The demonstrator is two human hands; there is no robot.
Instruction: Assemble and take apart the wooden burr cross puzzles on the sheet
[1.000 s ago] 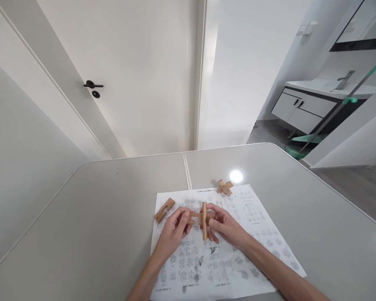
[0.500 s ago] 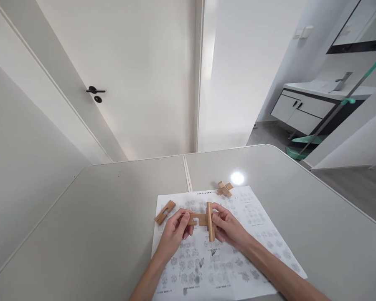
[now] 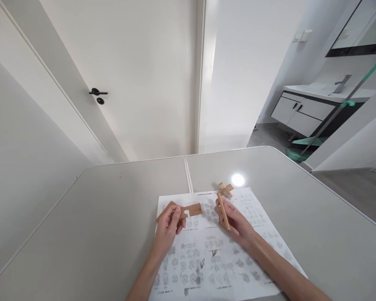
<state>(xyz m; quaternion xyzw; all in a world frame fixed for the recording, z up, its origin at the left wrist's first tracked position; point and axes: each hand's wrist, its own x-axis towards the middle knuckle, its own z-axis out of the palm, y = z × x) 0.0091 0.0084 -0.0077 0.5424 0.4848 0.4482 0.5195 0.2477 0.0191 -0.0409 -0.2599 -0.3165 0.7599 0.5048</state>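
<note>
Notched wooden plate (image 3: pixel 194 209) in my left hand (image 3: pixel 165 229); slim wooden bar (image 3: pixel 223 212) in my right hand (image 3: pixel 240 221); parts separated.
My left fingers pinch the plate's near end, its other end pointing right; my right fingers are closed around the tilted bar. Both parts are positioned over the printed sheet (image 3: pixel 207 267) on the tabletop (image 3: pixel 97 225). A second wooden plate (image 3: pixel 165 210) lies behind my left fingers; a crossed wooden cluster (image 3: pixel 227 190) sits at the sheet's far edge.

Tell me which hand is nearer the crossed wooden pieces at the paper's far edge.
The right hand. Holding a wooden bar, it is just on the near side of the crossed wooden pieces; the left hand is farther away, off to their left.
</note>
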